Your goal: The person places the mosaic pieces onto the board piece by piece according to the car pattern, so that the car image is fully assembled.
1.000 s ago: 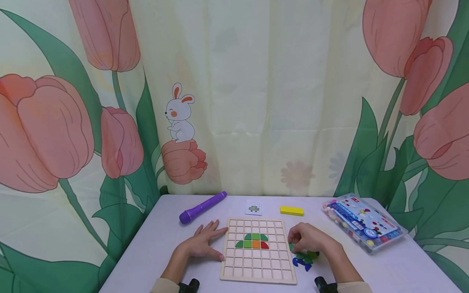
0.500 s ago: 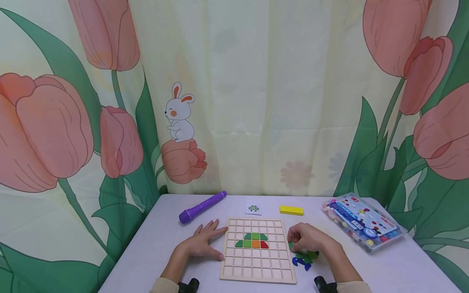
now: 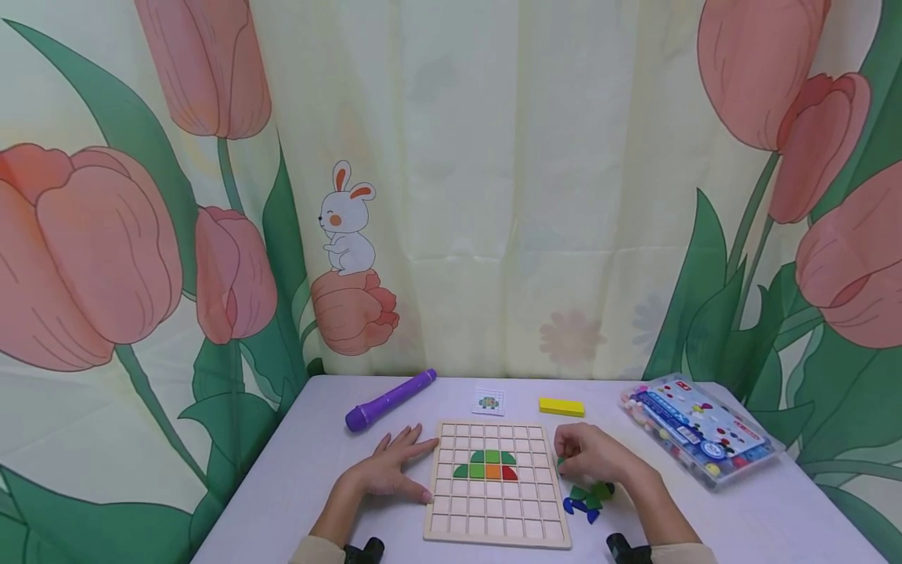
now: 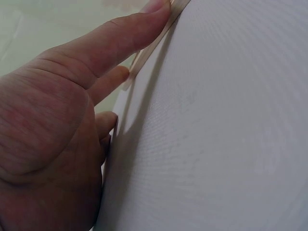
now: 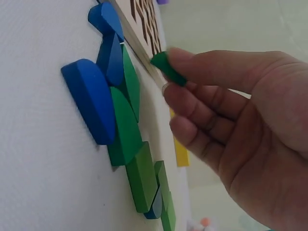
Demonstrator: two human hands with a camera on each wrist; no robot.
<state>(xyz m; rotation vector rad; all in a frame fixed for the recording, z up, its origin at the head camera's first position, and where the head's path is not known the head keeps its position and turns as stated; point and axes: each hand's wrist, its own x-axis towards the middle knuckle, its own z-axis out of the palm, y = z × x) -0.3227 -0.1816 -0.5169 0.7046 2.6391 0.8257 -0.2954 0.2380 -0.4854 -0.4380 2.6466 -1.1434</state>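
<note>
A wooden grid board [image 3: 496, 522] lies on the white table [image 3: 740, 517], with a few green, orange and red pieces [image 3: 486, 465] set in its middle rows. My left hand [image 3: 395, 468] lies flat on the table, its fingertips [image 4: 159, 6] touching the board's left edge. My right hand [image 3: 590, 457] hovers just right of the board and pinches a small green piece [image 5: 167, 67] between thumb and fingers. Below it lies a heap of green and blue pieces [image 3: 586, 500], also seen close up in the right wrist view [image 5: 115, 115].
A purple marker [image 3: 389, 399], a small pattern card [image 3: 488, 402] and a yellow block [image 3: 561, 406] lie behind the board. A clear plastic box of colourful bits [image 3: 698, 428] sits at the right. A tulip-print curtain [image 3: 451, 188] hangs behind the table.
My right hand has lifted slightly up and away from the heap of pieces, holding the green piece. The left hand has stayed put.
</note>
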